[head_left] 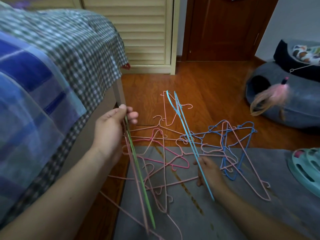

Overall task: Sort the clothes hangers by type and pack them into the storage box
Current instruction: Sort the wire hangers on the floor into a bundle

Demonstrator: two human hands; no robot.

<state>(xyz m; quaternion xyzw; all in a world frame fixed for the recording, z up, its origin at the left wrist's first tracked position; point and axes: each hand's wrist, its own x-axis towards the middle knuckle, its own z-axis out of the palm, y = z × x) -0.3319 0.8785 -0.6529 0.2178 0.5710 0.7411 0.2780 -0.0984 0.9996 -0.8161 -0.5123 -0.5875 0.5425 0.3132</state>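
Hangers of thin coated wire, pink and blue, lie tangled across the grey mat and wood floor. Your left hand pinches a green hanger with pink ones; your right hand grips a light-blue hanger, lifted edge-on.

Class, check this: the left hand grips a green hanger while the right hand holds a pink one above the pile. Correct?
Not quite. The head view shows the right hand holding a light blue hanger, not pink. The left hand does grip the green hanger above the pile.

Glossy wood floor; coated wire hangers.
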